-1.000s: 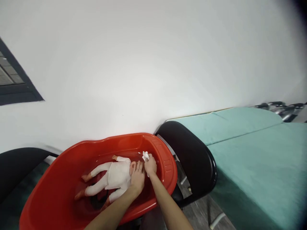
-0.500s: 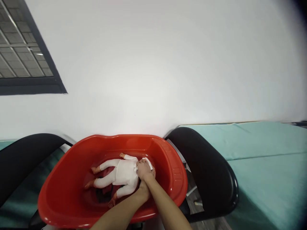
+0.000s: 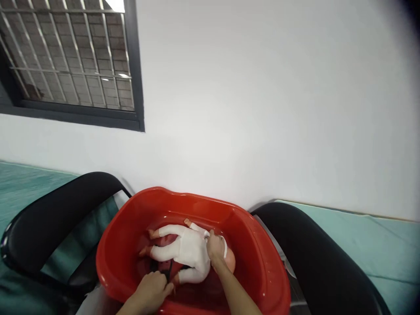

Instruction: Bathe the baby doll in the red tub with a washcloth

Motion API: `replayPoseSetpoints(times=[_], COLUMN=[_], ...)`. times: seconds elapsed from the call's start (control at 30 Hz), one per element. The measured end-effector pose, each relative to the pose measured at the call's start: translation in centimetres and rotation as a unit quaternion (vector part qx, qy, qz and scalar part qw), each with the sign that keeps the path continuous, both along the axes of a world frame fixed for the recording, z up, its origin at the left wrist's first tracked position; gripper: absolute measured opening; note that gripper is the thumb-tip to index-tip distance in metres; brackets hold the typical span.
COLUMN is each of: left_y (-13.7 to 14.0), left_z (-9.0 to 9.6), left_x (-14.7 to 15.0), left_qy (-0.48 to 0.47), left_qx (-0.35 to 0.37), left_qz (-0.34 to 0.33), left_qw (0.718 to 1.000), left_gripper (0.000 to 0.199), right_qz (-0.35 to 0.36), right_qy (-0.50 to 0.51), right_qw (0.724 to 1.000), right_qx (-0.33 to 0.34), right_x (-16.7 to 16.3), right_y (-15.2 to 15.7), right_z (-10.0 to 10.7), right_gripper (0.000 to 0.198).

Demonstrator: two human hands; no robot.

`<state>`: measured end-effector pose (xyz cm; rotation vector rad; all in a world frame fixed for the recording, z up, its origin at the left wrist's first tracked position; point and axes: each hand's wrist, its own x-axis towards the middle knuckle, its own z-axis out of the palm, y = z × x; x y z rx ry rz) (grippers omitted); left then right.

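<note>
A baby doll in a white suit lies on its back inside a red tub, feet to the left and head to the right. My right hand is closed at its neck and chin, hiding part of the face. Beside that hand a white strip crosses the head; whether it is cloth or a band is unclear. Low in the view, my left hand is at the tub's near side, fingers curled, its thumb close to the doll's small hand. Whatever those fingers grip is hidden.
Black chairs flank the tub on both sides. Green-covered surfaces extend beyond them. Behind stands a white wall, with a barred window at upper left.
My left hand has left the doll's neck area and moved left to the near rim by the doll's hand. My right hand stays at the neck. The view has turned left.
</note>
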<state>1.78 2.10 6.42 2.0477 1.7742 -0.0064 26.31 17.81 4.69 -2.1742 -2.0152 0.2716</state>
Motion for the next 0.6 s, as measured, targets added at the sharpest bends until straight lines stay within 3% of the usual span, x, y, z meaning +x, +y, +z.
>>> replayPoseSetpoints(times=[0.1, 0.23, 0.4, 0.6], left_y=[-1.5, -1.3, 0.4, 2.1], left_z=[0.0, -0.4, -2.2, -5.7], left_x=[-1.7, -1.1, -0.8, -1.0], left_qy=[0.016, -0.017, -0.046, -0.122], left_qx=[-0.002, 0.016, -0.059, -0.105], left_qz=[0.051, 0.053, 0.032, 0.006], left_qw=[0.999, 0.998, 0.997, 0.987], left_gripper=[0.051, 0.051, 0.047, 0.046], right_qz=[-0.030, -0.014, -0.007, 0.131], right_qy=[-0.013, 0.031, 0.077, 0.104], right_qw=[0.999, 0.999, 0.997, 0.985], right_qx=[-0.014, -0.022, -0.021, -0.037], right_x=[-3.2, -9.3, -16.6, -24.5], right_y=[0.7, 1.9, 4.0, 4.5], right_z=[-0.6, -2.0, -3.8, -3.9], right_gripper=[0.038, 0.044, 0.048, 0.027])
